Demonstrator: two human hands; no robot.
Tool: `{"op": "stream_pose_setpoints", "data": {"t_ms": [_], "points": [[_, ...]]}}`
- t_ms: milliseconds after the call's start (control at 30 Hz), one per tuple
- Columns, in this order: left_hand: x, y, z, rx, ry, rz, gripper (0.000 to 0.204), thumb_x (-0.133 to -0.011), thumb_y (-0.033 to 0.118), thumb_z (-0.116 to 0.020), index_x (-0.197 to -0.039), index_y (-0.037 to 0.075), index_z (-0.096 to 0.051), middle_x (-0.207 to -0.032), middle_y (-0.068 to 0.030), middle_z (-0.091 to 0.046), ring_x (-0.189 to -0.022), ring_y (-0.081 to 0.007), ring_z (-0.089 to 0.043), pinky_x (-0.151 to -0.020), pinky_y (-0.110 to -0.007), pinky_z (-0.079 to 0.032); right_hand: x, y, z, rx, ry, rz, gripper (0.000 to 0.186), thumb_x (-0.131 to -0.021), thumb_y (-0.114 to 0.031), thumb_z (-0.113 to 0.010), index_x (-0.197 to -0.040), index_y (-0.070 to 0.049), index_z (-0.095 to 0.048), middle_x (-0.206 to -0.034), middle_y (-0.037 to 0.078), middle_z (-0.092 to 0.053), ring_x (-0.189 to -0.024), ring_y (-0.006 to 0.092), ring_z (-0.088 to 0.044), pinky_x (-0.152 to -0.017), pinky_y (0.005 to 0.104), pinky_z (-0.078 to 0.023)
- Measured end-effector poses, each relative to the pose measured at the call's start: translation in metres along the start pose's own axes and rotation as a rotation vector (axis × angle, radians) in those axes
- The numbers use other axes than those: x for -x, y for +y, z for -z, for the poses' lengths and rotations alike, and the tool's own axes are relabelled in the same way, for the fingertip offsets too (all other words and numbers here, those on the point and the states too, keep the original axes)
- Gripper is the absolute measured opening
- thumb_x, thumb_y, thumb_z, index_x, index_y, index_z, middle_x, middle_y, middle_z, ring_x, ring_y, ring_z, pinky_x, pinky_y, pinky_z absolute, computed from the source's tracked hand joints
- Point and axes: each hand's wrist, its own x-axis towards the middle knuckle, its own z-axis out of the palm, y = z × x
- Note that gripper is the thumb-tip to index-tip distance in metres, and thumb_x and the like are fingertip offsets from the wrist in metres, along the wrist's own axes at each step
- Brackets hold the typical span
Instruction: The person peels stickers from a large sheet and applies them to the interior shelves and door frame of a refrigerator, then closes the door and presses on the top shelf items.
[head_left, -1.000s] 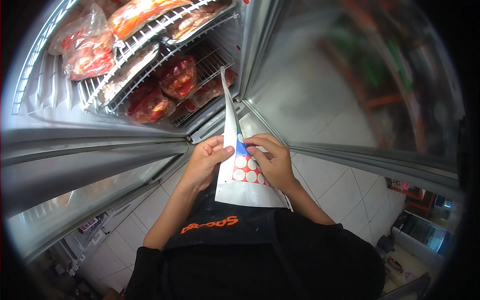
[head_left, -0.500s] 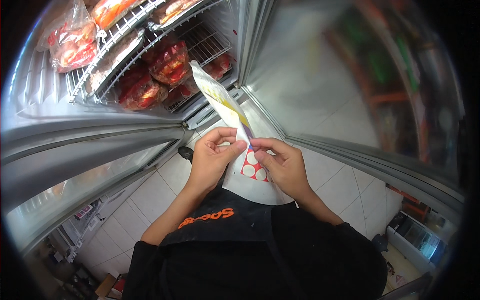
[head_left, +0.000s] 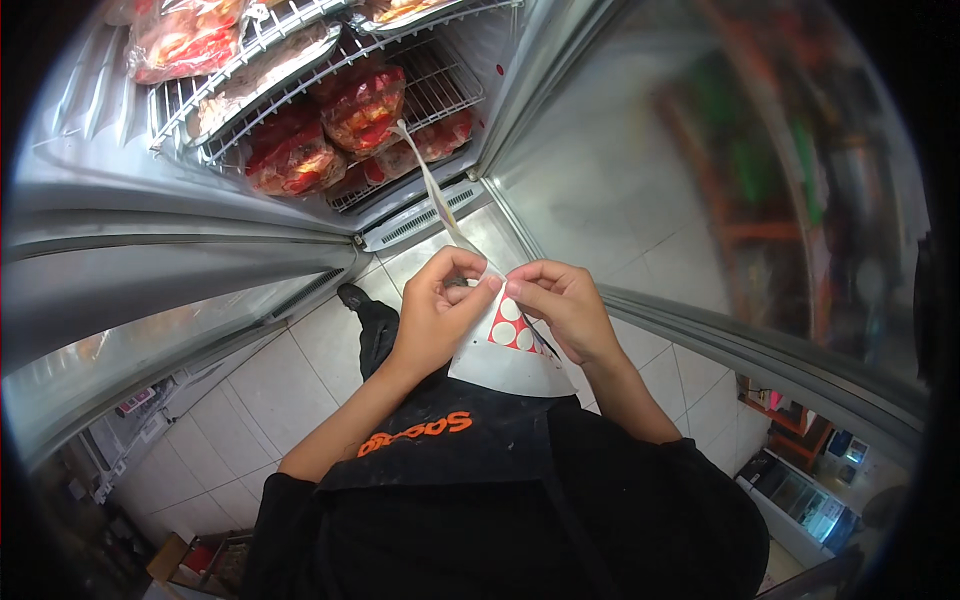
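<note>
A limp, flat white printed bag (head_left: 490, 362) hangs in front of my apron, with a red patch of white circles on its lower part. Its upper part rises as a narrow strip toward the freezer and is seen nearly edge-on. My left hand (head_left: 440, 312) pinches it between thumb and fingers near the middle. Close beside it, my right hand (head_left: 568, 312) has thumb and forefinger closed on the same edge. The two thumbs almost meet. Whether anything is inside the bag cannot be seen.
An upright freezer stands ahead, with wire shelves (head_left: 440, 95) bearing wrapped meat packs (head_left: 365, 105) in red-printed plastic. Glass doors stand open at the left (head_left: 130, 365) and right (head_left: 610, 170). Pale floor tiles (head_left: 285, 375) lie below, and my shoe (head_left: 350, 295) shows near the left door.
The bag's upper part has turned from showing its yellow and purple print to nearly edge-on. Both hands stay pinched on it, the right now a little higher. My view has shifted slightly.
</note>
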Motion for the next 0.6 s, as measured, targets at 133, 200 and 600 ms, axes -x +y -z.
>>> {"op": "stream_pose_setpoints", "data": {"t_ms": [133,200,600], "points": [[-0.004,0.001,0.012,0.104,-0.035,0.034,0.02,-0.095,0.001,-0.069,-0.111,-0.004,-0.057,-0.106,-0.0089,-0.062,-0.088,-0.0074,-0.066,-0.072,-0.019,-0.055,-0.013,-0.011,0.002,-0.006,-0.074,-0.109,0.016,-0.095,-0.007,-0.07,-0.105,0.005,-0.07,-0.092,0.006,-0.07,-0.08,0.0087,-0.064,-0.073,0.0219,-0.051],[-0.006,0.0,0.018,0.109,-0.091,0.039,0.02,-0.095,0.0,-0.068,-0.111,-0.004,-0.056,-0.107,-0.0086,-0.061,-0.087,-0.0078,-0.066,-0.073,-0.019,-0.055,-0.018,-0.015,0.001,0.083,-0.092,-0.103,0.015,-0.096,-0.008,-0.069,-0.105,0.004,-0.07,-0.092,0.006,-0.07,-0.081,0.0088,-0.064,-0.072,0.0231,-0.052],[-0.004,0.002,0.063,0.167,0.026,0.027,0.018,-0.093,-0.005,-0.067,-0.107,-0.002,-0.057,-0.102,-0.0071,-0.064,-0.094,-0.0092,-0.065,-0.08,-0.023,-0.059,-0.064,-0.116,-0.001,0.743,0.062,0.58,0.012,-0.1,-0.006,-0.066,-0.105,0.003,-0.072,-0.092,0.006,-0.072,-0.078,0.0106,-0.066,-0.069,0.0245,-0.053]]}}
